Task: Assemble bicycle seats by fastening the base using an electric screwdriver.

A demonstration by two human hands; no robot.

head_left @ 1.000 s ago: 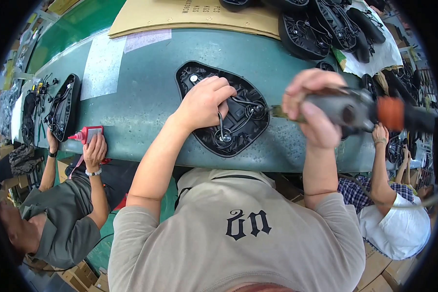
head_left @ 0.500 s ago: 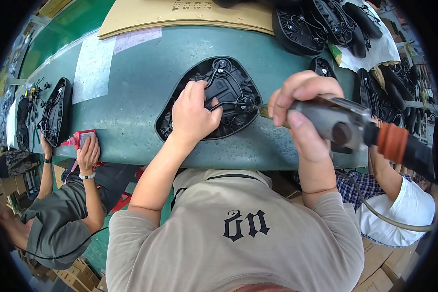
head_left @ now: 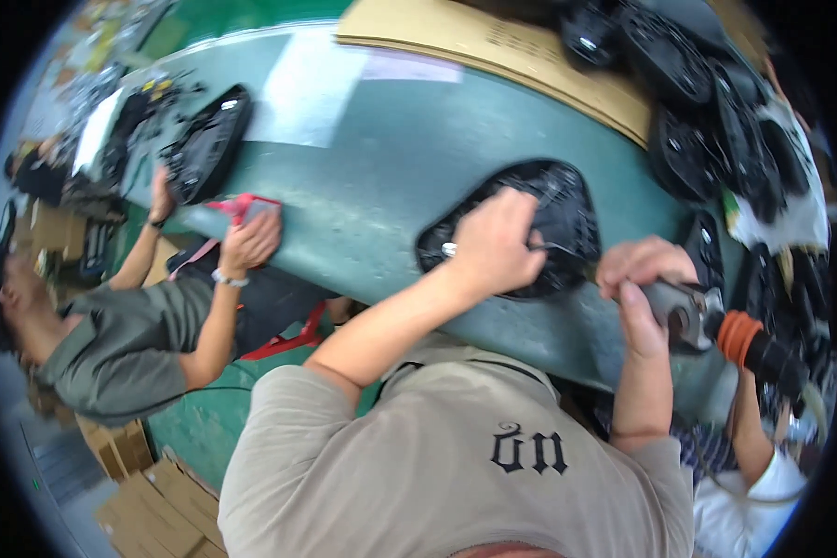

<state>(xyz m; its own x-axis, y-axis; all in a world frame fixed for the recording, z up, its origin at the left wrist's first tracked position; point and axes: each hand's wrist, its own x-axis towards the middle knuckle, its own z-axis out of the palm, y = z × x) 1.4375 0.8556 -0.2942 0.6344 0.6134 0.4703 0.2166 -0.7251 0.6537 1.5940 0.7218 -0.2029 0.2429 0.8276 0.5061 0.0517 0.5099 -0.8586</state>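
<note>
Left hand [head_left: 500, 244] curled closed inside the black shell [head_left: 567, 209], looks gripped on a thin metal rod [head_left: 560, 247] that runs out past the thumb toward the right; blur hides the exact pinch. Right hand [head_left: 646, 270] is wrapped around a grey power tool [head_left: 681, 305], thumb along the near side, orange collar [head_left: 739, 337] and the dark rear end [head_left: 779, 367] out to the right of that grip, away from the shell. Shell lies open side up on the green table [head_left: 363, 177], under and around the left grip, its right edge just left of the right-hand fingers. Tool's front points left at that edge; tip is smeared, can't tell if it touches. For doing this well, my call: left hand should press the shell flat and hold the rod steady, since a part free to slide would likely swing when the tool pushes or twists. Tool axis wants lining up with the spot it works on, pressure light and straight, not skewed. Left fingertips belong off the line ahead of the tip. If the shell creeps, better to reseat the left grip than to push harder. Worth leaving elbow room too: another shell [head_left: 705, 249] sits just beyond the right grip and could get knocked.
</note>
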